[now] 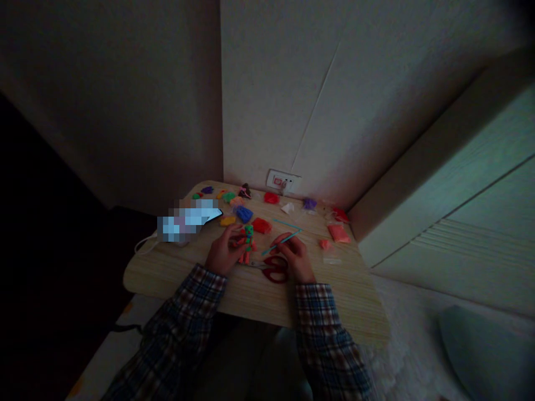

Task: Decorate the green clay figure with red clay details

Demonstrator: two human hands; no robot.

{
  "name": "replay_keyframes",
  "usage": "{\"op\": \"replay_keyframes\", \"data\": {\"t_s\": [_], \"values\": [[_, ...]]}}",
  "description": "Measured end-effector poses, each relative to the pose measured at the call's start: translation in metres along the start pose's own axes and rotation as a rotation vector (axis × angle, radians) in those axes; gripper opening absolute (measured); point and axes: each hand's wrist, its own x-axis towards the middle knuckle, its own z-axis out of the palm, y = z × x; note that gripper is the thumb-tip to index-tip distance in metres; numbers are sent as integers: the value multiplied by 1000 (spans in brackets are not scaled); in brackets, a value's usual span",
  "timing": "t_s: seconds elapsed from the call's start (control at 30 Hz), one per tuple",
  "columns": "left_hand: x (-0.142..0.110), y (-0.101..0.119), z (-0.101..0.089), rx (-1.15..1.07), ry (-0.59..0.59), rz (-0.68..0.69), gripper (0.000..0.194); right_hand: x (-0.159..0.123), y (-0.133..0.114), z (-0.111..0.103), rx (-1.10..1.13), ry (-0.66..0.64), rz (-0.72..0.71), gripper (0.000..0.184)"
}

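A small clay figure (pixel 248 244), green on top and orange-red below, stands on the light wooden table (pixel 334 289). My left hand (pixel 223 252) is closed around it from the left. My right hand (pixel 295 257) pinches a thin teal stick tool (pixel 282 240) whose tip points left toward the figure. Red-handled scissors (pixel 275 269) lie on the table between my hands, just under the right one. Both sleeves are plaid.
Several clay lumps and bags lie across the far half of the table: blue (pixel 243 214), red (pixel 262 225), yellow (pixel 228 220), pink (pixel 337 233), purple (pixel 310 204). A second teal stick (pixel 287 224) lies there. A phone (pixel 192 218) sits left. A wall socket (pixel 283 180) is behind.
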Motion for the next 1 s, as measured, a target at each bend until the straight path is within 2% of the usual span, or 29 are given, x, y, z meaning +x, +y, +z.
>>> {"op": "replay_keyframes", "data": {"t_s": [0.37, 0.5, 0.7, 1.0], "values": [[4, -2, 2, 81, -17, 43, 27, 2, -5, -2, -43, 4, -6, 28], [3, 2, 0, 97, 2, 71, 26, 1, -6, -1, -39, 22, 6, 29], [8, -1, 6, 103, -28, 87, 38, 0, -8, 2, -21, 41, 31, 27], [14, -6, 9, 149, -78, 111, 31, -3, -9, 6, 12, 66, 75, 28]]}}
